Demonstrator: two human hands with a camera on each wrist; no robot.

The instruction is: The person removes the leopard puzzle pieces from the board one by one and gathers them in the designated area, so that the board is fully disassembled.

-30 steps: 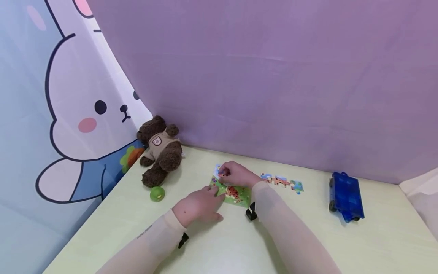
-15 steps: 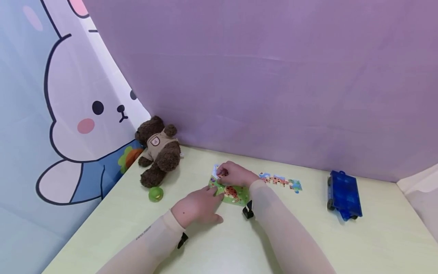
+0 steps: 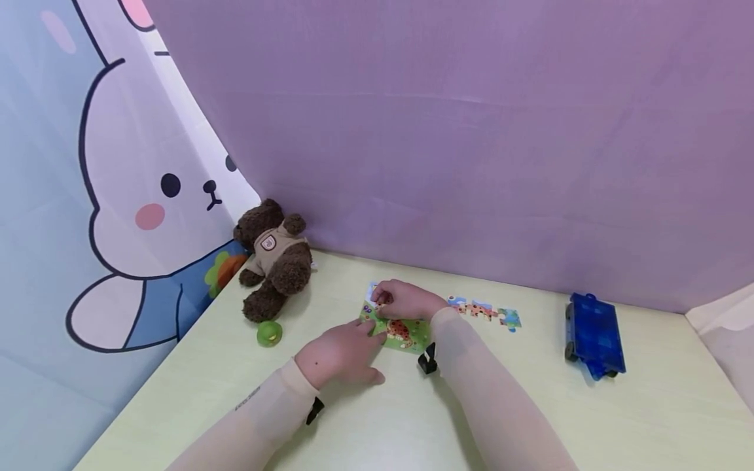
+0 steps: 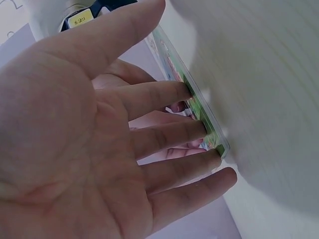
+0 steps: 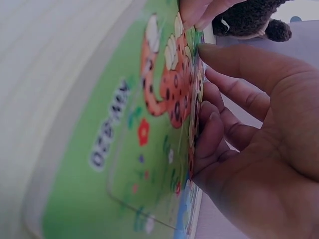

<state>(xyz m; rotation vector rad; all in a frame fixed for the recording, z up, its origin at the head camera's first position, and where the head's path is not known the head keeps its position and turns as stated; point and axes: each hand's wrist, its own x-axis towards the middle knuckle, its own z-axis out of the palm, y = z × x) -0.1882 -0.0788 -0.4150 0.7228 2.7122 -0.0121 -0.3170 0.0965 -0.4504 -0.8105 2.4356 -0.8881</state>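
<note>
A green jigsaw puzzle board (image 3: 415, 337) with a spotted leopard picture lies on the table. Straight fingers of my left hand (image 3: 338, 354) rest on its near left edge, and the left wrist view shows the fingertips on the board's rim (image 4: 209, 119). Over the upper part, my right hand (image 3: 406, 301) has its thumb and curled fingers close together at a spotted puzzle piece (image 5: 198, 92), which it appears to pinch against the board; the fingers partly hide it. Several loose puzzle pieces (image 3: 482, 311) lie to the right of this hand.
Left of the board, a brown teddy bear (image 3: 277, 255) leans near the corner, with a green rubber duck (image 3: 269, 333) at its foot. A blue toy cart (image 3: 595, 335) stands far right. The purple curtain (image 3: 412, 163) hangs along the table's back.
The right hand's fingers have shifted slightly at the upper part of the board. The left hand stays in place on the edge; the head view moved a little.
</note>
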